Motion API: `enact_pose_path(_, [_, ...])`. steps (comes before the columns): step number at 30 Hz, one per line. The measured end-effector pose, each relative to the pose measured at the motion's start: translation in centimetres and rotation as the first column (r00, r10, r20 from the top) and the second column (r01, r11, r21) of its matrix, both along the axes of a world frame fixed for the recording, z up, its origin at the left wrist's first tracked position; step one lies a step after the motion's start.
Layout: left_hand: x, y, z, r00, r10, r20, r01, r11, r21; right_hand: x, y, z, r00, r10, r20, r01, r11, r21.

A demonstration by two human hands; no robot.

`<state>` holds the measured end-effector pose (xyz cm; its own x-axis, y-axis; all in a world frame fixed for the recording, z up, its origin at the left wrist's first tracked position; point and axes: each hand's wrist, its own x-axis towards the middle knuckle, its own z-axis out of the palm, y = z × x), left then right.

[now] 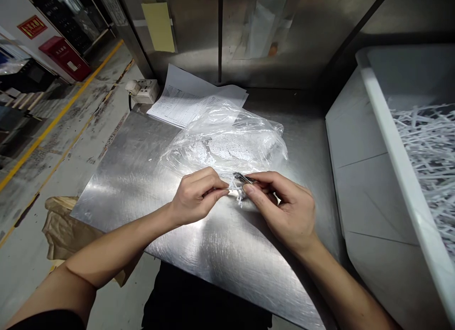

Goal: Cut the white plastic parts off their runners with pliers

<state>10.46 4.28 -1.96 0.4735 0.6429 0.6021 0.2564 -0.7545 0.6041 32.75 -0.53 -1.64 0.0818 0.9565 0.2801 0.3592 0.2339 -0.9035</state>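
Over the middle of the metal table, my left hand pinches a small white branched plastic piece between thumb and fingertips. Close on its right, my right hand grips a small metal tool that looks like nail clippers. The tool's tip is right at the white piece; whether its jaws are closed on it I cannot tell. Just beyond both hands lies a clear plastic bag, with small specks showing in it.
A grey bin full of thin white plastic pieces stands at the right. Printed papers and a power socket sit at the back of the metal table. Brown paper lies below the left edge.
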Motion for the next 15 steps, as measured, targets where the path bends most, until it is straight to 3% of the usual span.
enact_pose_path(6, [0.0, 0.1, -0.1, 1.0, -0.019, -0.005, 0.019, 1.0, 0.007, 0.0, 0.0, 0.4, 0.999, 0.017, -0.031, -0.019, 0.998, -0.063])
enact_pose_path(15, [-0.1, -0.2, -0.3, 0.999, -0.013, -0.039, 0.011, 0.999, -0.038, 0.0, 0.3, -0.9, 0.985, 0.024, -0.169, -0.06, 0.975, -0.212])
